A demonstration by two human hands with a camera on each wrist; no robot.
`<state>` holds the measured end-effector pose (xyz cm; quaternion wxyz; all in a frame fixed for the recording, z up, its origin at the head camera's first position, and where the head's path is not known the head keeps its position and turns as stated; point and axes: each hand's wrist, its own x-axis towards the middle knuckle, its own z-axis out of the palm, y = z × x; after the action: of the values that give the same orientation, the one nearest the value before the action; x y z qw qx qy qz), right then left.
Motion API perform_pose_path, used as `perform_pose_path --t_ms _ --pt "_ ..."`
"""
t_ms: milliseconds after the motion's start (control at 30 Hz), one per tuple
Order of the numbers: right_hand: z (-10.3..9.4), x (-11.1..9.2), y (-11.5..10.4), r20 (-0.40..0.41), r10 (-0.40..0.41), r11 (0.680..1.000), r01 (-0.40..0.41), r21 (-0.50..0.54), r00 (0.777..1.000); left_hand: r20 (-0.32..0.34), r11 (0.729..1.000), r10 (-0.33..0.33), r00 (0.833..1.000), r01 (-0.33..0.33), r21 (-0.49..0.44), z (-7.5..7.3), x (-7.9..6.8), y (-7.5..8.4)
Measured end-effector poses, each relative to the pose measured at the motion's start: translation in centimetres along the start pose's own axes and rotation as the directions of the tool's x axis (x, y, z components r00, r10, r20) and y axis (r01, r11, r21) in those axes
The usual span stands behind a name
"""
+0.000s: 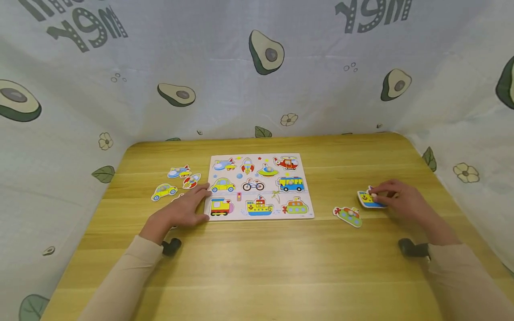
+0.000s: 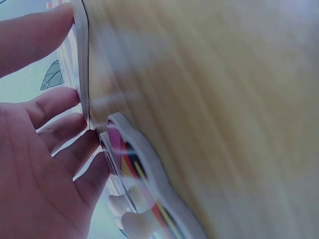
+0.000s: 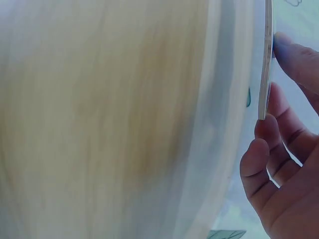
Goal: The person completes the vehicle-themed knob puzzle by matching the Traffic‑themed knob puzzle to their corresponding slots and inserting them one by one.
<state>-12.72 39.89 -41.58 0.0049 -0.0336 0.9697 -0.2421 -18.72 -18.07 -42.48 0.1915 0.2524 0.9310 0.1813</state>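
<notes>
We have a wooden table [image 1: 257, 263] as the broad base, and on its far half, left of centre, lies the thin picture board [image 1: 265, 193]. We judge the board stiff and light enough to skid if nudged, so it is best steadied by its edges. Our left hand [image 1: 180, 209] does this: its fingers are loosely extended against the board's left edge, wrapped around nothing. Our right hand [image 1: 405, 203], over the table's right side, has thumb and fingers drawn together in a pinch on the ship piece [image 1: 369, 202]. That piece is right of the board, seemingly just off the table; the right wrist view shows its flat edge. It should be light and rigid, its printed face rather slick, its thin rim awkward to grasp. The submarine piece [image 1: 348, 217] lies nearer and to the left of it, while the yellow car piece [image 1: 164, 191] lies beyond the board's left side. Smallest are the round knobs [image 2: 139, 225] on the pieces: we would take hold there, gently, since they may be only glued.
</notes>
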Motion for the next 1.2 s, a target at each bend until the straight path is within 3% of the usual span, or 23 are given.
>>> perform_pose_path --t_ms 333,600,833,1200 --pt "0.4 0.5 -2.4 -0.105 -0.094 0.995 0.096 0.012 0.990 -0.003 1.000 0.006 1.000 -0.006 0.009 0.1 0.0 -0.1" --pt "0.8 1.2 -4.7 -0.105 -0.156 0.988 0.157 0.000 0.982 -0.003 1.000 0.009 1.000 -0.009 0.009 0.1 0.0 -0.2" --pt "2.4 1.8 -7.5 -0.023 -0.163 0.986 0.164 0.009 0.986 -0.006 1.000 0.002 1.000 -0.002 0.005 0.1 -0.1 -0.1" --pt "4.9 3.4 -12.6 0.066 -0.225 0.973 0.220 0.076 0.972 -0.029 1.000 0.020 0.999 -0.020 0.012 0.2 -0.1 0.0"
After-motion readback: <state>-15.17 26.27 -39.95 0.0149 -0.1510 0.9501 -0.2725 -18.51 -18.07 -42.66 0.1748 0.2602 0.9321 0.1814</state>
